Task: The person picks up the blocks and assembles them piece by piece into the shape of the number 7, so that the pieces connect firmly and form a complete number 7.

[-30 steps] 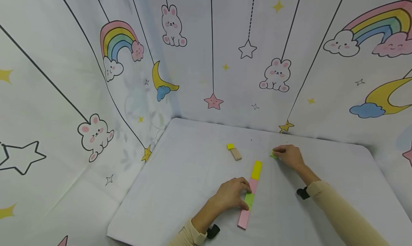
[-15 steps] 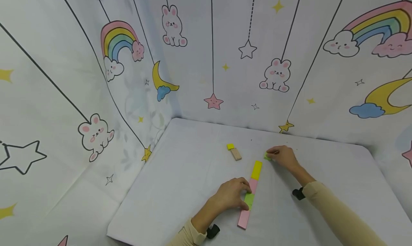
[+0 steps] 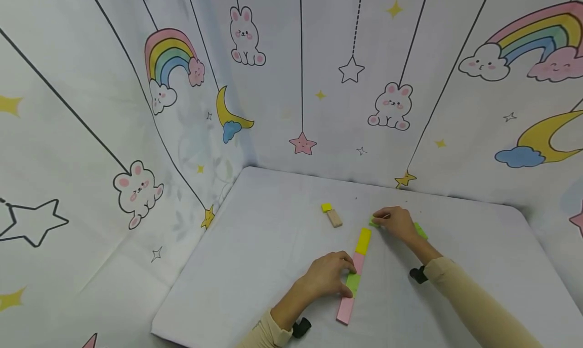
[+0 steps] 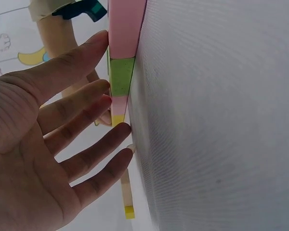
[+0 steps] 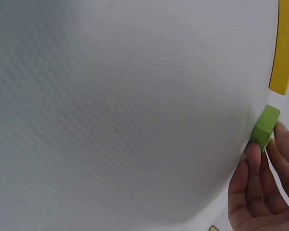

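Movement over the last second belongs to the right hand [image 3: 400, 223]: it has brought a small green block [image 3: 373, 221] towards the table's [image 3: 227, 267] left edge, and a second green block [image 3: 421, 231], unseen before, now shows beside its wrist. The left hand [image 3: 325, 274] has stayed beside the row [image 3: 345, 310], whose four pieces keep their line. As I judge it, the carried piece is now nearly level with the row's far end but has not joined it.

From the head view, that piece seems almost to meet the yellow block [image 3: 363, 242] ending the row towards the table's far edge; the right wrist view shows a gap, and thumb and fingers pinching the green wood. The left wrist view shows the left fingers spread apart and fairly straight along the row's side. Only the head view gives the whole layout, with a wooden block [image 3: 334, 218] and yellow cube [image 3: 326, 207] towards the far left corner.
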`<state>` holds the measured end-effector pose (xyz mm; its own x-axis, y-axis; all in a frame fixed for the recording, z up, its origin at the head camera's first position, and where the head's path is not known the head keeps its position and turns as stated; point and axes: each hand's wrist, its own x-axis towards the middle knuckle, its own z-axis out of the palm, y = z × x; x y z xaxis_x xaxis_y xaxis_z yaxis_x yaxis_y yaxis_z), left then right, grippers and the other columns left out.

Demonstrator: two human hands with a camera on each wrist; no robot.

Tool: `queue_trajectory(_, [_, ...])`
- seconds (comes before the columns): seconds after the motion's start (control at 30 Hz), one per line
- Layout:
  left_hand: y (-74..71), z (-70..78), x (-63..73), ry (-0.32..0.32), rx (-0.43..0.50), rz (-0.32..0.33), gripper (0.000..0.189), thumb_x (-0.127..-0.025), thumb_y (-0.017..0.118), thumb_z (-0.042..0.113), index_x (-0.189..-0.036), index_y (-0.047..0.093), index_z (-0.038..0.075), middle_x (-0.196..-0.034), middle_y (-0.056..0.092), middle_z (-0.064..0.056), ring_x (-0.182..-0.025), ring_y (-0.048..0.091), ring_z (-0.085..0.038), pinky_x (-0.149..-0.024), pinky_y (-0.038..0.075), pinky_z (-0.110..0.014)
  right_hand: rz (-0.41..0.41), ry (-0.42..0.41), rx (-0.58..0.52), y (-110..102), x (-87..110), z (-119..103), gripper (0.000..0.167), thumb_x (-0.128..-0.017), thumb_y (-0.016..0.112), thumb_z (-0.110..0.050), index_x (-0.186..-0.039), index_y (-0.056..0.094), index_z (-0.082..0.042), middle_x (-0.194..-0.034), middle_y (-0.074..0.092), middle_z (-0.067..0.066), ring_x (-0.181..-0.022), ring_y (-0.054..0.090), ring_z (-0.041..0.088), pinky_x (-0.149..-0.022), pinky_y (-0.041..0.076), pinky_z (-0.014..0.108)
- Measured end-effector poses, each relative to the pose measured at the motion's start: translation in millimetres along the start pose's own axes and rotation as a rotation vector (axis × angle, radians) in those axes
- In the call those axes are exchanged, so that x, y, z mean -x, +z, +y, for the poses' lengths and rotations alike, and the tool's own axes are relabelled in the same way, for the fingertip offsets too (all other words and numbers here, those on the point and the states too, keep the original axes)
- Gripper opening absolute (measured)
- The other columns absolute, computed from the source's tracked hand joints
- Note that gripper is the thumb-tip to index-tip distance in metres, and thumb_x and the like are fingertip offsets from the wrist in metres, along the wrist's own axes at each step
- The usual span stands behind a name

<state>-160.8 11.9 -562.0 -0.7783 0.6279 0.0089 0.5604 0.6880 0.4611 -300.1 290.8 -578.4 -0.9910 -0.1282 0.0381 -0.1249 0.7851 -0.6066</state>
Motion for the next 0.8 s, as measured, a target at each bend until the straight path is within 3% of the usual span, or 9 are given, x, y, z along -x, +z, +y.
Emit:
queue_trajectory(0.33, [-0.1,0.3,0.5,-0.011,0.014,0.0,0.051,-0.069,0.099,0.039,-0.115,0.08,0.027,-0.123,0.063,0.02,-0.114,0.058,-0.001,-0.091,0.05,-0.02,-0.006,-0.007,0.011,6.0,-1.1,-2.8,0.023,-0.095,0.079,-0.025,-0.111,0.08,-0.009,-0.101,0.079,0.007,-0.092,0.072,0.026,-0.076,0.056,0.04])
queue_trajectory(0.8, [0.6,-0.7,-0.9,-0.016,0.013,-0.002,0.052,-0.068,0.099,0.04,-0.115,0.08,0.028,-0.123,0.063,0.021,-0.112,0.059,-0.002,-0.09,0.05,-0.019,-0.02,-0.006,0.017,8.9,0.3,-8.8,0.021,-0.096,0.078,-0.025,-0.111,0.08,-0.01,-0.101,0.078,0.005,-0.092,0.071,0.025,-0.077,0.056,0.039])
